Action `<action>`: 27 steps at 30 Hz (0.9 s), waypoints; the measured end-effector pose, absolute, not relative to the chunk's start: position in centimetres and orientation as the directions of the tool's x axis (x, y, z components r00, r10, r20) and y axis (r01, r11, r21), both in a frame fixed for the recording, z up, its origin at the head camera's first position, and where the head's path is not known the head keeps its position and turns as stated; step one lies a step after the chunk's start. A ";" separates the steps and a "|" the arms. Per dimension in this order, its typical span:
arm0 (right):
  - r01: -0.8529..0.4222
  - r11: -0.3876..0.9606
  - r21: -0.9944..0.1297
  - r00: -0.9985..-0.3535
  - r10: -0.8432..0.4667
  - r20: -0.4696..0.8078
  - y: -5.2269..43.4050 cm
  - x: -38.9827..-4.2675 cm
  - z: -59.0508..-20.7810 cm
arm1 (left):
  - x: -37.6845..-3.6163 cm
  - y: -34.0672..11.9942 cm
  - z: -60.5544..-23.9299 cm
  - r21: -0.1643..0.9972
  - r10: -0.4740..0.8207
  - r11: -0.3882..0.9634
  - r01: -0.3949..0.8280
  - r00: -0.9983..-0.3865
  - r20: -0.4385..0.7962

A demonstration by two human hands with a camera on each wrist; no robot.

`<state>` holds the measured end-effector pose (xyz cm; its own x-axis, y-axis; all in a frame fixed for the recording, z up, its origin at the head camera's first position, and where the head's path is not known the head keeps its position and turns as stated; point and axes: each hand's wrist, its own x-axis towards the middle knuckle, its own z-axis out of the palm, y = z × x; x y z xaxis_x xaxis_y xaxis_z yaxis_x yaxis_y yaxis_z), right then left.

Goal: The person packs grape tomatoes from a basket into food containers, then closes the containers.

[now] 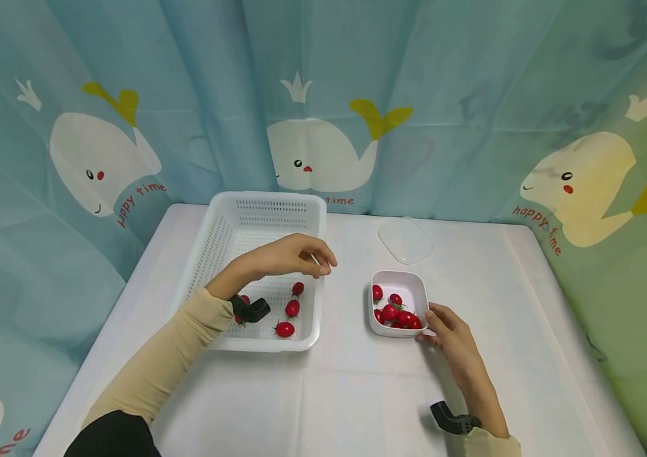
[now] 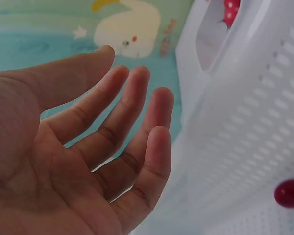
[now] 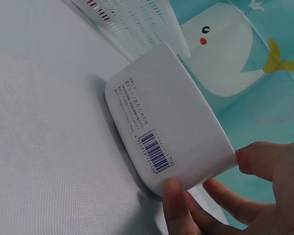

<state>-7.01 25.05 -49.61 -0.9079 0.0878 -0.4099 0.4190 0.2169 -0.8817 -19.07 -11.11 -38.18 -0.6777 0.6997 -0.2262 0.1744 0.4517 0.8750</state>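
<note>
While hovering over the white perforated basket (image 1: 254,266) near the bench's far left corner, left hand (image 1: 289,257) with fingers loose and relaxed, holding nothing. Right hand (image 1: 451,336) pinching the near right corner of the small white tub (image 1: 400,304), thumb and fingers curled round its rim. Sitting roughly mid-bench, that tub, toward the right of the basket and apart from it. Rounded corners, glossy white plastic, packed with little red cherry tomatoes (image 1: 396,312), a few with green stems. Four or so more tomatoes (image 1: 290,310) lying in the basket's near end. Clear lid (image 1: 406,241) flat on the bench further back, toward the far edge.

Stuck on the tub's underside in the right wrist view: white label with a barcode (image 3: 154,149) and several lines of tiny print, too small to read. "happy time" in red on the whale curtain (image 1: 323,95) behind.

One basket tomato half hidden by the left wrist strap. Bench covered in white cloth (image 1: 357,393).
</note>
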 end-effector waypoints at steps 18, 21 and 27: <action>0.443 0.234 -0.865 -0.896 0.095 -0.433 25.1 -7.0 -49.5 | -20.1 -14.6 -42.1 0.789 0.571 0.597 0.147 -0.768 -0.289; 0.441 0.238 -0.865 -0.897 0.094 -0.432 25.1 -7.0 -49.5 | -20.0 -14.6 -42.5 0.741 0.594 0.633 0.224 -0.754 -0.279; 0.441 0.248 -0.863 -0.897 0.097 -0.431 25.0 -7.0 -49.3 | -20.0 -14.5 -43.4 0.628 0.620 0.694 0.352 -0.736 -0.273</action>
<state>-7.01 25.03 -49.34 -0.8974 0.0966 -0.4306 0.4406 0.2484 -0.8626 -20.05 -14.48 -43.41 -0.7356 0.6202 -0.2727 0.3519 0.6937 0.6284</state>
